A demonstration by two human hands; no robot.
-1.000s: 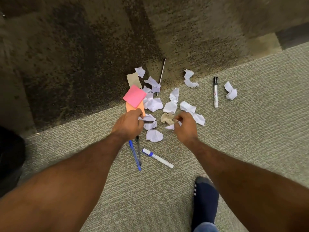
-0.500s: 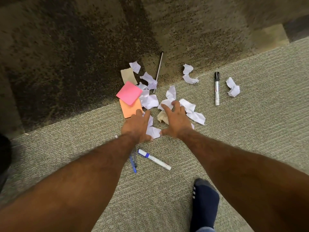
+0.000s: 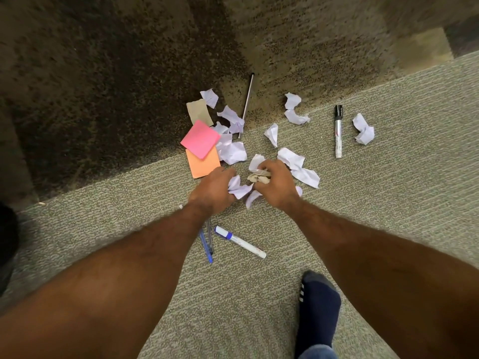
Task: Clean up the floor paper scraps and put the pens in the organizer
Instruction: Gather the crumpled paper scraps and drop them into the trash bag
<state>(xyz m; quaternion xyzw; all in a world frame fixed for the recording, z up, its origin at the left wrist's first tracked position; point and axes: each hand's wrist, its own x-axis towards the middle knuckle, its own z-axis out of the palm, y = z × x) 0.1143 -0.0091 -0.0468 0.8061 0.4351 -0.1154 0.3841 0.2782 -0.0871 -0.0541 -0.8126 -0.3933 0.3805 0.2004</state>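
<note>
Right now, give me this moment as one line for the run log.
phase: gathering scraps | left hand: grips white scrap | right hand: grips tan scrap | pens: not yet picked up

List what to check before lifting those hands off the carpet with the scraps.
1. Left hand grips the white scrap: ok.
2. Right hand grips the tan scrap: ok.
3. All paper gathered: not ok; the far scrap beside the black marker and others lie loose.
4. Pens out of both grips: ok; the blue pen and white marker lie on the carpet.
5. Bin for the scraps: cannot tell; none plainly in view.
</note>
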